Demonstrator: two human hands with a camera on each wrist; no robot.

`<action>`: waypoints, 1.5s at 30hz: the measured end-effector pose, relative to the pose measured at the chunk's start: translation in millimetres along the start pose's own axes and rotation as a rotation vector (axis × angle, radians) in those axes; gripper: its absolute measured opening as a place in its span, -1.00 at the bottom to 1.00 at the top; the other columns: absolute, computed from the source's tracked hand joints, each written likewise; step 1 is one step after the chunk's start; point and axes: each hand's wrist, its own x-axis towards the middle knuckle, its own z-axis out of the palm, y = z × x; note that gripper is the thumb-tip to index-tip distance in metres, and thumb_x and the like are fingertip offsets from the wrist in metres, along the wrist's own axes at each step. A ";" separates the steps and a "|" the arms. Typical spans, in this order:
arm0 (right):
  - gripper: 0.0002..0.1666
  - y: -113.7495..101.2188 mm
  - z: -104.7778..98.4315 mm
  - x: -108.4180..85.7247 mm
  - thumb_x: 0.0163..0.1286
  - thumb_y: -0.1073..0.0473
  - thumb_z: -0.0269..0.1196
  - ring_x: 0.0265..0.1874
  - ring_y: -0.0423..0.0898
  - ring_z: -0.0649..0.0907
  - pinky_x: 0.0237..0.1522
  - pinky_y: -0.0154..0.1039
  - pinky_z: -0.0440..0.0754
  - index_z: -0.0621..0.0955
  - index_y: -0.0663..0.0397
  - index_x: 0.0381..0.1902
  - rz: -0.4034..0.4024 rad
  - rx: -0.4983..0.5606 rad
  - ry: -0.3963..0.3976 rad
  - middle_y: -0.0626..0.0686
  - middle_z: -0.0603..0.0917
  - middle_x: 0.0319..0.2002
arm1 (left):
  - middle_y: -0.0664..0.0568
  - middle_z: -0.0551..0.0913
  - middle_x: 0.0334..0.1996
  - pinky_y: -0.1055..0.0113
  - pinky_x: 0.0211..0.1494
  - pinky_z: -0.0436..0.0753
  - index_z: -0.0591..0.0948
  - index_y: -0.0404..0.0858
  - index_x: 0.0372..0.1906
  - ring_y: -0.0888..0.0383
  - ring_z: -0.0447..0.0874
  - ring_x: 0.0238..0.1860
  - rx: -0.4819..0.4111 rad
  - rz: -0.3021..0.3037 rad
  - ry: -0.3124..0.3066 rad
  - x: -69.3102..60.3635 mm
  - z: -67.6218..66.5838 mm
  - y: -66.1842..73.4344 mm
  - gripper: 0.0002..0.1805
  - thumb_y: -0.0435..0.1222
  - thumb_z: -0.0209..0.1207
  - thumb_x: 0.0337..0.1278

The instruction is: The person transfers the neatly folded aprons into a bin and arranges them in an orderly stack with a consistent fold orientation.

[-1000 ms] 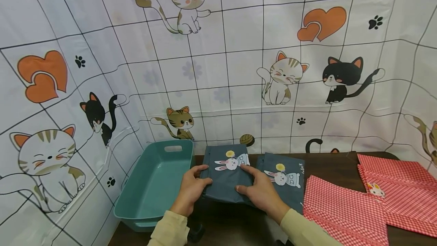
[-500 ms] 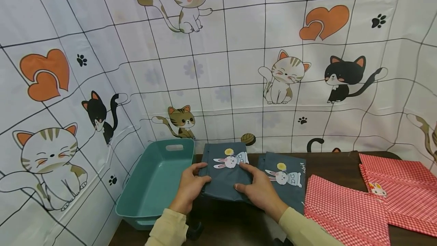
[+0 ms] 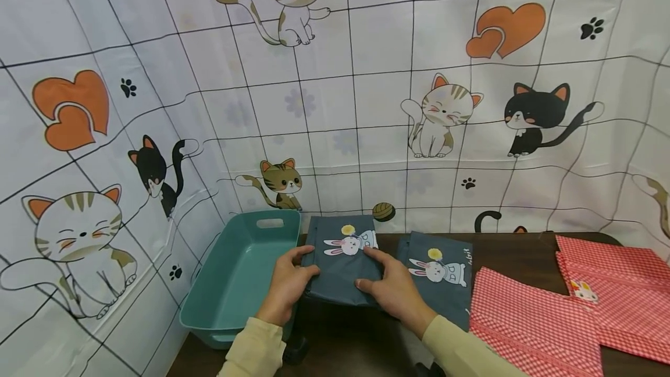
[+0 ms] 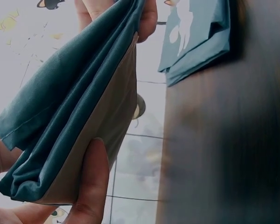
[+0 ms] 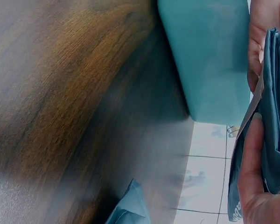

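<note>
A folded dark blue-grey cloth with a rabbit print (image 3: 340, 278) is held up off the table between both hands. My left hand (image 3: 285, 287) grips its left edge, and my right hand (image 3: 398, 290) grips its right edge, thumbs on top. From the left wrist view, the cloth (image 4: 79, 98) shows several stacked layers with fingers beneath. The right wrist view has the cloth (image 5: 275, 107) clear of the wooden surface. A second rabbit-print cloth (image 3: 445, 292) lies on the table just right of my right hand.
A teal basket (image 3: 235, 284) stands left of my left hand, against the patterned curtain (image 3: 356, 103). Red-and-white checked cloths (image 3: 534, 319) (image 3: 633, 295) lie at the right side of the dark wooden table (image 3: 345, 342).
Both hands and the held cloth have shifted slightly left, towards the basket. The grip looks the same, and the head view has moved a little.
</note>
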 end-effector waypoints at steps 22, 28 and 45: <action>-0.16 -9.2 13.4 0.2 0.32 0.22 0.53 0.51 0.34 0.49 0.49 0.34 0.46 0.53 0.02 0.53 -0.030 0.025 -0.013 0.34 0.44 0.56 | -0.31 0.52 0.35 0.04 0.12 0.65 0.62 -0.24 0.43 -0.17 0.56 0.19 0.015 -0.014 0.039 -2.5 -17.9 1.8 -0.37 -0.41 0.31 0.20; -0.16 -11.4 18.7 1.0 0.32 0.22 0.53 0.50 0.35 0.49 0.50 0.36 0.44 0.53 0.04 0.53 -0.033 0.026 -0.018 0.34 0.45 0.56 | -0.29 0.51 0.38 0.09 0.08 0.70 0.60 -0.23 0.45 -0.15 0.59 0.17 -0.002 -0.024 0.038 -3.4 -23.0 0.7 -0.38 -0.40 0.30 0.25; -0.17 -14.9 23.0 -2.2 0.32 0.22 0.53 0.50 0.34 0.50 0.49 0.35 0.45 0.53 0.05 0.53 -0.060 0.037 -0.008 0.32 0.46 0.56 | -0.28 0.51 0.33 0.19 -0.02 0.73 0.59 -0.23 0.45 -0.10 0.65 0.10 -0.035 -0.023 0.031 -5.0 -28.7 -0.2 -0.39 -0.41 0.28 0.28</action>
